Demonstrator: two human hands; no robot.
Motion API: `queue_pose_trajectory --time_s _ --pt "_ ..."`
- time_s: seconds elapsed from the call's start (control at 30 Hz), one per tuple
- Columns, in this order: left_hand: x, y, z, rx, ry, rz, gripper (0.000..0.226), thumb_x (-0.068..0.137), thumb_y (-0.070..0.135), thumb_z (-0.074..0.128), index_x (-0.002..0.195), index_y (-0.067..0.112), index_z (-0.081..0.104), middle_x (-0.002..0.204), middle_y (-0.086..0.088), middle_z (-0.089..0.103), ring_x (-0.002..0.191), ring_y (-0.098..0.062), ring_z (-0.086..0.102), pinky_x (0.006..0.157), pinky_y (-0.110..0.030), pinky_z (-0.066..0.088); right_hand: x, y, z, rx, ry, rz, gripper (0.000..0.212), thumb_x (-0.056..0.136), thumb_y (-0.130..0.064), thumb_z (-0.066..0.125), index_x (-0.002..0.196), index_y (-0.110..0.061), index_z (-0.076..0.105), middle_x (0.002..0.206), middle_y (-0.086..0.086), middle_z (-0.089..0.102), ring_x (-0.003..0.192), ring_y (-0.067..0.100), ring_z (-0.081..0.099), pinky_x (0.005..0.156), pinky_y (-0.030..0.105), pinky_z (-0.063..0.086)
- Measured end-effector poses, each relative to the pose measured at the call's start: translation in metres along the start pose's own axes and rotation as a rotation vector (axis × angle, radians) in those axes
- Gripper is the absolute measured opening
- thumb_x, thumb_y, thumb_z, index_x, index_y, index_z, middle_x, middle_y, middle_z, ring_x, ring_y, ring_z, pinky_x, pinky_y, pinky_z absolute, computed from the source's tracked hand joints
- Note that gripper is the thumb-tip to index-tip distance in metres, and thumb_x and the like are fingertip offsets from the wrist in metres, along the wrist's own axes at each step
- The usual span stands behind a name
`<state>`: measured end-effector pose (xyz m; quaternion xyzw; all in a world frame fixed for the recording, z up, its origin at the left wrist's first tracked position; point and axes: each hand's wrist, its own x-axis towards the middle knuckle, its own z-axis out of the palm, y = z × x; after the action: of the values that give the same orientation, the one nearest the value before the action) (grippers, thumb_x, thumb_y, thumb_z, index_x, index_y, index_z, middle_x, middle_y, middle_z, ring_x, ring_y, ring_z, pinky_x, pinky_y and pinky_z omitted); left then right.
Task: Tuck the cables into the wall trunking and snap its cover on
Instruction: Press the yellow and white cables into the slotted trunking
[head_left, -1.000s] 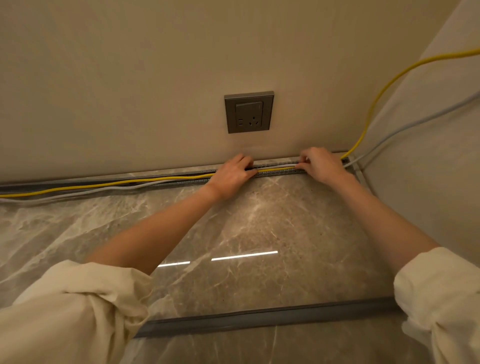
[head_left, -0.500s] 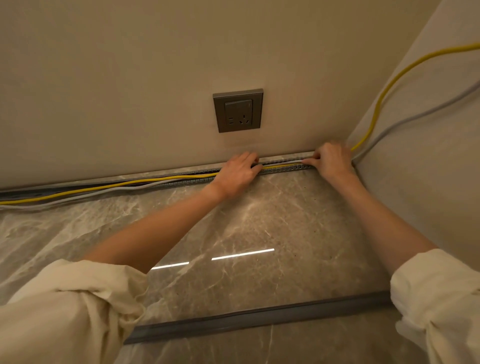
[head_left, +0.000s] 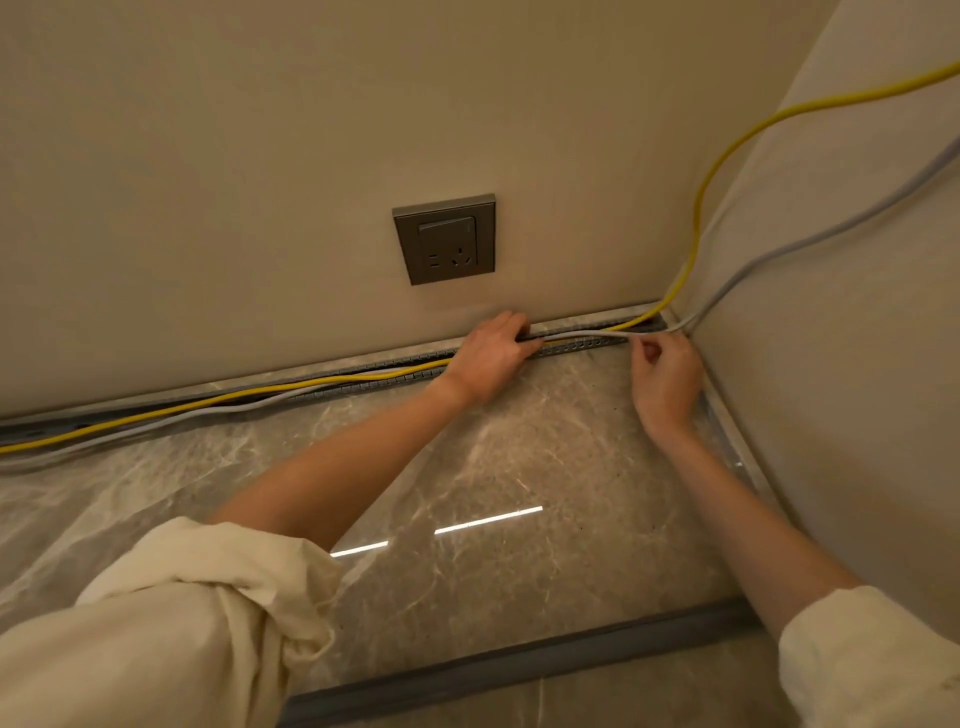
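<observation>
Glossy marble-look floor (head_left: 519, 447) throwing back light, matt textured wall (head_left: 260, 182), brushed metallic socket plate (head_left: 444, 240), creased cream cloth sleeve (head_left: 197, 597)

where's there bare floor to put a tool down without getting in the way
Free: the marble floor between the two forearms, bordered by the trunking at the wall and the loose trunking cover nearer the person. Crowded: the corner, where the yellow cable and grey cable drop in by the right hand, and under the socket at the left hand.

Two beige walls (head_left: 208, 182) meet at a corner, right. A grey socket plate (head_left: 444, 240) sits on the back wall above a glossy marble floor (head_left: 519, 447) reflecting strip lights.
</observation>
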<state>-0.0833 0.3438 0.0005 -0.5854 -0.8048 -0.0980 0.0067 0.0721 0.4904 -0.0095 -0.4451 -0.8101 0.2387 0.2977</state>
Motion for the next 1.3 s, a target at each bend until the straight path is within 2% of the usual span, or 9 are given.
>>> queue_pose_trajectory --time_s 0.13,0.27,0.4,0.47,0.6,0.67,0.87,1.1,1.3 --pt "0.001 0.01 0.001 -0.093 0.058 -0.085 0.029 0.091 0.012 0.054 0.117 0.008 0.063 0.107 -0.017 0.056 0.104 -0.033 0.049 0.083 -0.04 0.042 0.002 0.001 0.005 0.191 0.039 0.319 0.034 0.083 -0.03 0.068 0.095 0.001 0.062 0.087 0.018 0.071 0.086 0.033 0.065 0.077 0.038 0.048" --pt "-0.001 0.013 -0.003 -0.106 0.095 -0.096 0.027 0.088 0.008 0.058 0.113 0.006 0.066 0.105 -0.017 0.057 0.101 -0.033 0.049 0.08 -0.039 0.044 0.015 0.012 0.011 0.338 -0.047 0.499 0.054 0.078 -0.041 0.071 0.11 0.002 0.06 0.092 0.017 0.072 0.09 0.031 0.067 0.086 0.042 0.05" --pt "-0.004 0.009 -0.014 -0.117 0.101 -0.086 0.022 0.084 0.006 0.06 0.104 0.006 0.071 0.102 -0.017 0.059 0.098 -0.034 0.051 0.078 -0.039 0.043 0.019 0.013 0.011 0.434 -0.095 0.344 0.024 0.084 -0.042 0.063 0.091 -0.019 0.057 0.079 0.008 0.063 0.062 0.021 0.058 0.071 0.045 0.052" --pt "-0.007 0.005 -0.019 -0.137 0.081 -0.087 0.023 0.084 0.005 0.06 0.103 0.006 0.071 0.102 -0.018 0.059 0.1 -0.033 0.051 0.079 -0.038 0.043 0.023 0.01 0.01 0.476 -0.124 0.321 0.018 0.088 -0.039 0.058 0.089 -0.022 0.056 0.08 0.006 0.062 0.061 0.018 0.056 0.066 0.044 0.051" --pt "-0.013 0.003 -0.028 -0.186 0.07 -0.081 0.027 0.081 0.004 0.063 0.107 0.007 0.07 0.102 -0.018 0.06 0.099 -0.034 0.052 0.08 -0.038 0.043 0.036 0.002 0.009 0.566 -0.261 0.401 0.02 0.093 -0.04 0.052 0.098 -0.021 0.053 0.084 -0.001 0.06 0.055 0.012 0.059 0.037 0.019 0.047" --pt "-0.015 0.003 -0.032 -0.203 0.07 -0.068 0.027 0.08 0.004 0.064 0.106 0.007 0.07 0.101 -0.018 0.061 0.098 -0.034 0.053 0.079 -0.038 0.043 0.041 0.001 0.008 0.566 -0.264 0.382 0.018 0.094 -0.037 0.051 0.098 -0.019 0.051 0.078 -0.004 0.059 0.045 0.003 0.059 0.031 0.014 0.041" --pt "-0.016 0.003 -0.041 -0.234 0.043 -0.09 0.03 0.08 0.005 0.066 0.109 0.009 0.069 0.103 -0.016 0.061 0.099 -0.032 0.052 0.081 -0.035 0.041 0.049 0.003 0.009 0.507 -0.251 0.287 0.014 0.096 -0.023 0.047 0.082 -0.02 0.048 0.073 -0.004 0.051 0.036 -0.005 0.051 0.032 0.009 0.034" --pt "-0.017 0.0 -0.045 -0.242 0.051 -0.089 0.03 0.081 0.006 0.066 0.111 0.01 0.068 0.103 -0.017 0.06 0.099 -0.033 0.051 0.083 -0.036 0.04 0.056 0.001 0.007 0.513 -0.238 0.277 0.013 0.097 -0.018 0.043 0.089 -0.01 0.05 0.067 0.001 0.047 0.029 -0.001 0.046 0.036 0.017 0.036" --pt "-0.021 -0.003 -0.045 -0.241 0.044 -0.08 0.033 0.081 0.004 0.065 0.113 0.01 0.067 0.103 -0.016 0.059 0.099 -0.032 0.051 0.083 -0.036 0.041 0.055 -0.001 0.004 0.53 -0.225 0.238 0.012 0.099 -0.017 0.038 0.091 -0.009 0.042 0.087 0.016 0.048 0.029 0.001 0.046 0.029 0.013 0.034"
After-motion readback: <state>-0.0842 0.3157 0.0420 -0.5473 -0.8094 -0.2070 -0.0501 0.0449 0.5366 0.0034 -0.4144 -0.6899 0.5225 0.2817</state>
